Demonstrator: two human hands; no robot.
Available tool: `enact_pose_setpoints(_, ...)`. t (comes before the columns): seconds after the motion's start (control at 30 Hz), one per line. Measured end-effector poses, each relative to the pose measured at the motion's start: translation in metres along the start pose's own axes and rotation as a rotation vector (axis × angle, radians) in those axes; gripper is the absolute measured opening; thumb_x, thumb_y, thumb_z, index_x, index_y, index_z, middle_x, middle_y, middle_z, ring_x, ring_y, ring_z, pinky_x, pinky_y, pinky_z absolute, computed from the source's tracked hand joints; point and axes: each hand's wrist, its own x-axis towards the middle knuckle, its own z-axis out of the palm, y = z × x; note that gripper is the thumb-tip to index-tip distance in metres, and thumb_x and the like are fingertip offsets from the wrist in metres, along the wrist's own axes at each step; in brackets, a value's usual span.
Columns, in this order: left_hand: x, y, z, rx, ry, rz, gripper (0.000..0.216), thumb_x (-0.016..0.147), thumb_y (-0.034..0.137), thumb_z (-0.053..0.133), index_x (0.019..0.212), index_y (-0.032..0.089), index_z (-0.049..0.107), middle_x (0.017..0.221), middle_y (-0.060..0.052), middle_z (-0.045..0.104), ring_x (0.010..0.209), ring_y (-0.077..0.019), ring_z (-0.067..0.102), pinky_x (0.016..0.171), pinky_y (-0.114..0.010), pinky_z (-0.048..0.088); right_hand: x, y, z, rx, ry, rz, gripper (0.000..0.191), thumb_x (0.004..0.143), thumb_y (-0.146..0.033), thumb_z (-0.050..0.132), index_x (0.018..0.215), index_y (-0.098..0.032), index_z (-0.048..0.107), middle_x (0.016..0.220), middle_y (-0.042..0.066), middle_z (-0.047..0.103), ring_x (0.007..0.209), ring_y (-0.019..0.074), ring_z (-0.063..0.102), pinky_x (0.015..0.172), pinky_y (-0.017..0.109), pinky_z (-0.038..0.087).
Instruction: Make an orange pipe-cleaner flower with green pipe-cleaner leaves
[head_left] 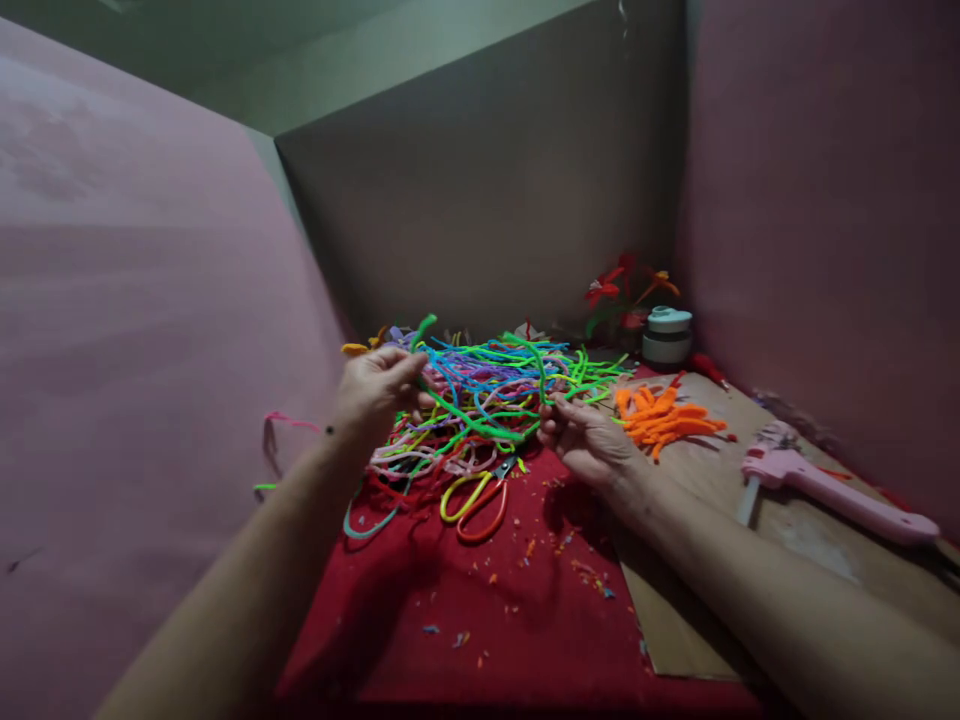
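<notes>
A tangled heap of coloured pipe cleaners (487, 385) lies on a red cloth (517, 600). My left hand (375, 390) is closed on one end of a bright green pipe cleaner (465, 420), which sticks up above the fingers. My right hand (585, 440) pinches the same green pipe cleaner at its other part, just right of the heap. The green strand bends between both hands above the pile. Scissors with yellow and orange handles (476, 500) lie on the cloth below my hands.
A bunch of short orange pipe cleaner pieces (664, 420) lies on a brown board at right. A pink glue gun (832, 490) rests further right. Pipe-cleaner flowers (622, 290) and a small round container (667, 335) stand at the back. Pink walls close in on both sides.
</notes>
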Motion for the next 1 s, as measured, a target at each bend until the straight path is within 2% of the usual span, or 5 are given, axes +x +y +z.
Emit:
enact_pose_setpoints(0.13,-0.02,-0.033,0.043,-0.249,-0.16,-0.209,0.016,0.071,0.024,0.066,0.069,0.013,0.054,0.053,-0.003,0.061,0.035,-0.0125,0.055,0.029,-0.019,0.04,0.001,0.001,0.002,-0.071,-0.052,0.006,0.019,0.063,-0.019,0.075,0.07,-0.016,0.057,0.063,0.001,0.067,0.049,0.0086,0.057,0.048,0.02,0.046)
enact_pose_setpoints(0.3,-0.023,-0.056,0.07,-0.484,-0.099,-0.347,0.014,0.073,0.017,0.064,0.071,0.012,0.051,0.056,-0.003,0.061,0.041,-0.0131,0.059,0.032,-0.018,0.043,-0.005,0.009,0.011,-0.157,-0.145,-0.012,0.021,0.062,-0.021,0.075,0.075,-0.015,0.059,0.068,0.004,0.069,0.046,0.0108,0.059,0.043,0.02,0.046)
enact_pose_setpoints(0.53,-0.022,-0.071,0.081,-0.682,-0.101,-0.437,0.006,0.075,0.013,0.061,0.074,0.011,0.055,0.061,-0.004,0.063,0.047,-0.012,0.061,0.044,-0.021,0.051,-0.006,0.012,0.014,-0.19,-0.122,-0.074,0.02,0.061,-0.02,0.075,0.072,-0.015,0.059,0.061,0.003,0.068,0.047,0.0136,0.062,0.045,0.023,0.052)
enact_pose_setpoints(0.73,-0.025,-0.08,0.083,-0.76,0.096,-0.514,0.014,0.076,0.0,0.051,0.069,0.012,0.053,0.055,-0.001,0.059,0.047,-0.0095,0.059,0.045,-0.017,0.052,-0.003,0.016,0.01,-0.161,-0.137,-0.081,0.021,0.058,-0.017,0.075,0.07,-0.014,0.059,0.059,0.003,0.067,0.053,0.0154,0.065,0.055,0.026,0.056)
enact_pose_setpoints(1.0,-0.03,-0.076,0.087,-0.83,0.082,-0.642,0.016,0.083,0.005,0.046,0.07,0.01,0.054,0.057,-0.004,0.059,0.047,-0.0088,0.059,0.048,-0.017,0.053,-0.002,0.017,0.006,-0.274,-0.103,-0.132,0.02,0.057,-0.02,0.076,0.071,-0.012,0.064,0.059,0.003,0.066,0.051,0.0131,0.062,0.052,0.024,0.052)
